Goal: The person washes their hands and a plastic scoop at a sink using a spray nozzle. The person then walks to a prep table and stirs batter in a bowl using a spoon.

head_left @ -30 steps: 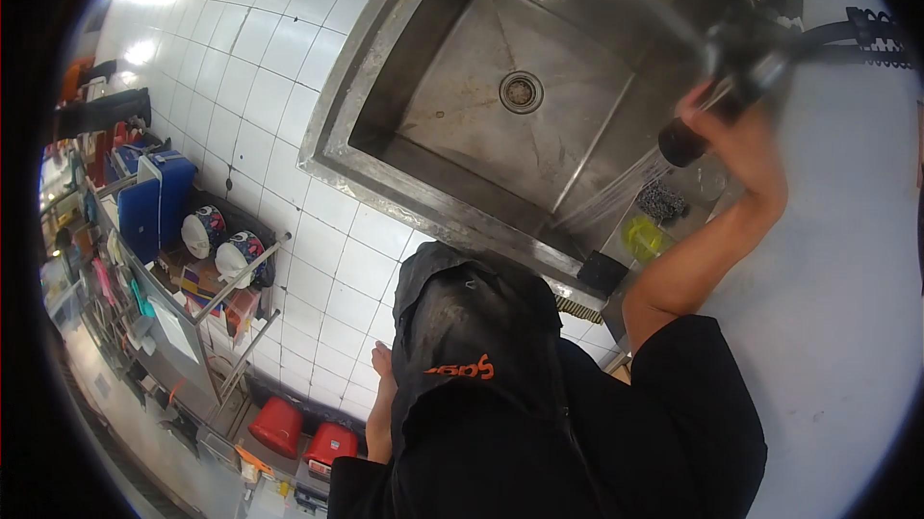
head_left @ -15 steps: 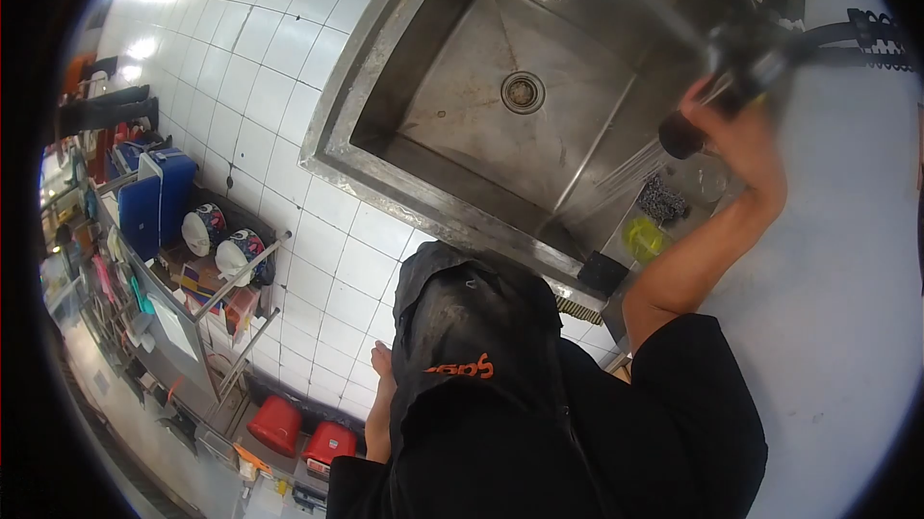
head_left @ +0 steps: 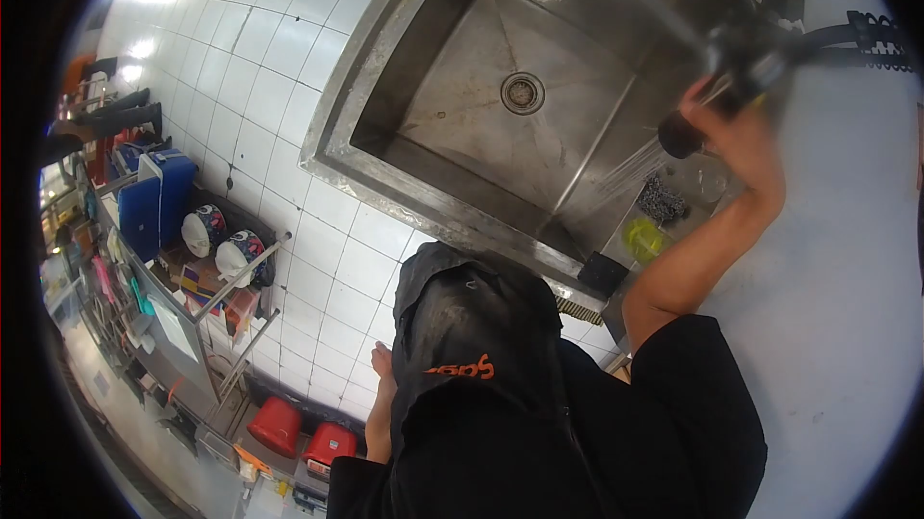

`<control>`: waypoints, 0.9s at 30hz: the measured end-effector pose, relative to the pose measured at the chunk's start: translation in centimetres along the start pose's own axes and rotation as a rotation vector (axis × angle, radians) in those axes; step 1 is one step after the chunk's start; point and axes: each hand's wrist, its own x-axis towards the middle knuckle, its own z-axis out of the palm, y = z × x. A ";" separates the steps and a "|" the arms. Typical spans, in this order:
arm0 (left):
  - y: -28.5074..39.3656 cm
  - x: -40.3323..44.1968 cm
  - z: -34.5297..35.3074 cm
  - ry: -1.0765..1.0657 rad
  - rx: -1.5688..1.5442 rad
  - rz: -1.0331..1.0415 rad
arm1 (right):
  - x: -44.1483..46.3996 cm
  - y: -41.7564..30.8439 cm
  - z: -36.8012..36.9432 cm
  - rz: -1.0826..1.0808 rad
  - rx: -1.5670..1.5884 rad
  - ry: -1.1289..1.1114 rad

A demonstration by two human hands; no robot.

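My right hand (head_left: 729, 129) is closed around a black spray head (head_left: 681, 136) above the right side of the steel sink (head_left: 539, 28). Water streams from the spray head down and left onto the sink's lower right wall. Below that hand lie a grey metal scourer (head_left: 662, 199) and a yellow-green object (head_left: 645, 240) on the ledge, with a clear round item beside them. My left hand (head_left: 382, 359) hangs low beside the black apron (head_left: 472, 326), over the tiled floor; its fingers are mostly hidden and too small to read.
A metal rack (head_left: 236, 278) at the left holds blue cases (head_left: 159, 201) and two patterned round items. Red containers (head_left: 276, 425) stand at the lower left. A dark block (head_left: 603, 272) sits on the sink's near right corner. A person's legs show at the far left.
The water stream has shifted slightly along the sink's right side. At the far left, the other person's dark-clad legs have moved. My left hand has hardly moved.
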 end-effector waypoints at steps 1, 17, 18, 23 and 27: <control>0.3 -0.3 -0.2 -0.004 0.003 0.005 | 0.0 0.0 0.0 -0.010 0.002 0.006; 1.0 -0.9 -0.8 0.043 0.025 0.004 | 3.5 -2.0 5.7 -0.346 0.376 0.099; 1.0 -0.9 -0.9 0.037 0.028 0.001 | 3.5 -2.4 6.1 -0.369 0.394 0.109; 0.4 -1.1 -0.5 0.041 0.064 0.050 | 4.0 -3.4 6.6 -0.409 0.469 0.117; -0.1 -1.0 0.0 0.028 0.141 0.134 | 4.1 -3.3 6.7 -0.395 0.469 0.153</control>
